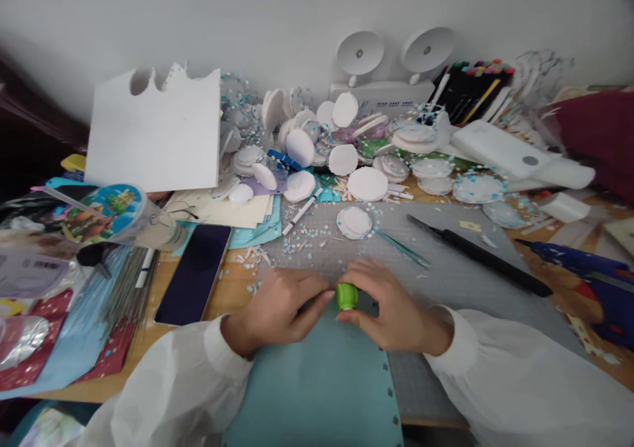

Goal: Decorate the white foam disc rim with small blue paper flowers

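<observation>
A small bright green craft punch (347,296) is gripped between the thumb and fingers of my right hand (391,305). Beneath it lies a sheet of blue-green paper (321,381), with small flower-shaped holes along its right edge. My left hand (284,305) is closed in a pinch at the top of this sheet, its fingertips right beside the punch. The hands cover the paper's upper edge. Just beyond them, teal tweezers (403,249) and a round white paper disc with blue bits (354,222) rest on the grey cutting mat (475,315).
White paper discs (343,160) pile up along the back before a two-headed lamp (391,90). At left are a phone (195,275), a lidded cup (148,222) and wire stems (129,288). A black-handled tool (490,259) and a blue glue gun (589,269) lie at right.
</observation>
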The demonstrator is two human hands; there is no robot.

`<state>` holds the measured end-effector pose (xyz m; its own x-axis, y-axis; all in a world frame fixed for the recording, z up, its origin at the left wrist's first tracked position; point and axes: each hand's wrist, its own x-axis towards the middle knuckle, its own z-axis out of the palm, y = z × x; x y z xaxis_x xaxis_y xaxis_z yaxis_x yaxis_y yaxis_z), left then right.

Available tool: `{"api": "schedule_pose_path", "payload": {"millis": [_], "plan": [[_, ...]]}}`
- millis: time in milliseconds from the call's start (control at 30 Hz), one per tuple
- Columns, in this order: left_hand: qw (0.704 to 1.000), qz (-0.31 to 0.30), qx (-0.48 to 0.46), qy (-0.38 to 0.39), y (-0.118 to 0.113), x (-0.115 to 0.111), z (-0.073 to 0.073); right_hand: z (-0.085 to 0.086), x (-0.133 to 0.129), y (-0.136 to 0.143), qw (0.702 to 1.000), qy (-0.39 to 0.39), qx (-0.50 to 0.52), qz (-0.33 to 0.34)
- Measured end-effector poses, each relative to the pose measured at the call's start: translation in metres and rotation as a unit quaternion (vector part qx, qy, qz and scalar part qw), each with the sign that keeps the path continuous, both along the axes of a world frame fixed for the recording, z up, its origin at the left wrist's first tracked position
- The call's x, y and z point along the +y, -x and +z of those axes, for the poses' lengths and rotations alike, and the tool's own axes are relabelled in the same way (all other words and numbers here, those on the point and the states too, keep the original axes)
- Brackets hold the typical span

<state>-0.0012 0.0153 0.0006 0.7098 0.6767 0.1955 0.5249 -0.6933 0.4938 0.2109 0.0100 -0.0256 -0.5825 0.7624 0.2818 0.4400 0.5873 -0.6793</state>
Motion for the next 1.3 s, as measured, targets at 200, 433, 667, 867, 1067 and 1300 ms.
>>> {"api": "schedule_pose_path", "payload": {"millis": [200,433,667,867,1067,1300], "plan": [[0.996,0.025,0.059,-0.054,-0.008,0.003,0.01,0.003,0.001,0.005,1.0,-0.015,-0.006,0.012],[0.993,-0.015,0.067,-0.095,-0.009,0.001,0.007,0.003,-0.001,0.011,0.999,-0.032,-0.016,0.013],[0.992,-0.008,0.099,-0.078,-0.008,0.002,0.004,0.003,0.004,0.009,0.999,-0.035,-0.016,0.012],[0.986,0.037,0.157,-0.047,-0.005,-0.002,0.0,-0.002,0.006,0.006,0.999,-0.023,0.004,0.032],[0.991,0.03,0.119,-0.054,-0.003,-0.002,-0.004,0.001,0.009,-0.005,0.999,0.009,0.045,0.018],[0.992,0.033,0.084,-0.086,-0.002,-0.001,-0.002,-0.001,0.012,-0.007,0.999,0.013,0.045,0.028]]}}
